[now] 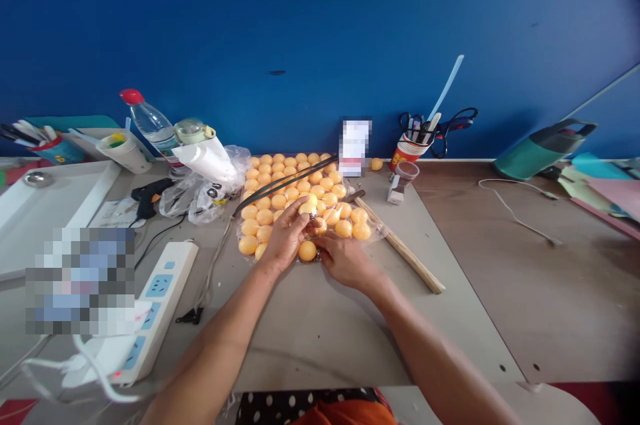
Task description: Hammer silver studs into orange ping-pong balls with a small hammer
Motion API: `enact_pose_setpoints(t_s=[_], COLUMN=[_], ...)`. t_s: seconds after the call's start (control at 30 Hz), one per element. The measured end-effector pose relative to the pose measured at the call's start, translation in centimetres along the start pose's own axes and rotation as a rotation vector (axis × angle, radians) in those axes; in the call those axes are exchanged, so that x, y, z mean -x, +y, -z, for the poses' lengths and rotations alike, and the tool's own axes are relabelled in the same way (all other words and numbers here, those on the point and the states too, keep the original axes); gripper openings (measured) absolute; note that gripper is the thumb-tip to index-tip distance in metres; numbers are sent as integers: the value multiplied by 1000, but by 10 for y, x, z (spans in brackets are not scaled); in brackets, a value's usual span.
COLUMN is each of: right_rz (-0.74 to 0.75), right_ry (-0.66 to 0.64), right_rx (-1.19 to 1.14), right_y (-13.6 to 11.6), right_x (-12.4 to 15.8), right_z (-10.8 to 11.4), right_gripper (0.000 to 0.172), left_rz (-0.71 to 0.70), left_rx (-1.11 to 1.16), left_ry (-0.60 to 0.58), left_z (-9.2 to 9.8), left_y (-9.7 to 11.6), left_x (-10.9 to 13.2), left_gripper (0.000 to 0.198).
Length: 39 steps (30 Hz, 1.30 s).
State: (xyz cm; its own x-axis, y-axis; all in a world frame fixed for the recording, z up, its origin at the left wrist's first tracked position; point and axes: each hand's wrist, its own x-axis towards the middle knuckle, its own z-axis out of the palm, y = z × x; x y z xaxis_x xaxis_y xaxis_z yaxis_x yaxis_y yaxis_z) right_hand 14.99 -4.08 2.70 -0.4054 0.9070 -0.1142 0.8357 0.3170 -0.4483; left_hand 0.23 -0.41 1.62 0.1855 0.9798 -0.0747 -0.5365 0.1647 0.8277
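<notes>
My left hand (289,233) pinches an orange ball (307,209), like a ping-pong ball, with something dark and shiny on its underside. My right hand (347,260) is beside it, fingers curled inward; what is at its fingertips is hidden. Between the two hands another orange ball (307,251) sits low, with a dark glittery bit at its right side. Behind them lies a clear plastic bag (380,228) full of similar orange balls, with a dark strap (280,184) across it.
A wooden stick (407,255) lies to the right, near a small clear cup (407,172). At left are a power strip (167,282), a black glue gun (150,198) and a white tray (60,198). A red paper cup with tools (410,145) and a bottle (150,122) stand along the blue wall.
</notes>
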Motion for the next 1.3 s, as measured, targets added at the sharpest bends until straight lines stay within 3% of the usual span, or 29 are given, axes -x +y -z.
enact_pose_setpoints(t_s=[0.17, 0.83, 1.03, 1.1, 1.2, 1.3], right_rz=[14, -47, -45, -8, 25, -54], right_ry=[76, 126, 149, 216, 419, 637], right_rx=[-36, -15, -150, -238, -311, -264], right_y=[3, 4, 4, 5, 9, 24], right_x=[-1, -4, -3, -3, -2, -3], right_z=[-4, -13, -10, -7, 0, 8], right_gripper=[31, 17, 17, 18, 20, 21], left_rz=[-13, 73, 61, 37, 14, 10], left_rx=[52, 226, 182, 145, 123, 137], left_ry=[0, -2, -35, -30, -18, 0], left_z=[1, 3, 2, 1, 2, 3], left_y=[1, 9, 10, 9, 7, 6], left_x=[-2, -3, -1, -1, -1, -3], left_gripper=[48, 45, 51, 55, 58, 56])
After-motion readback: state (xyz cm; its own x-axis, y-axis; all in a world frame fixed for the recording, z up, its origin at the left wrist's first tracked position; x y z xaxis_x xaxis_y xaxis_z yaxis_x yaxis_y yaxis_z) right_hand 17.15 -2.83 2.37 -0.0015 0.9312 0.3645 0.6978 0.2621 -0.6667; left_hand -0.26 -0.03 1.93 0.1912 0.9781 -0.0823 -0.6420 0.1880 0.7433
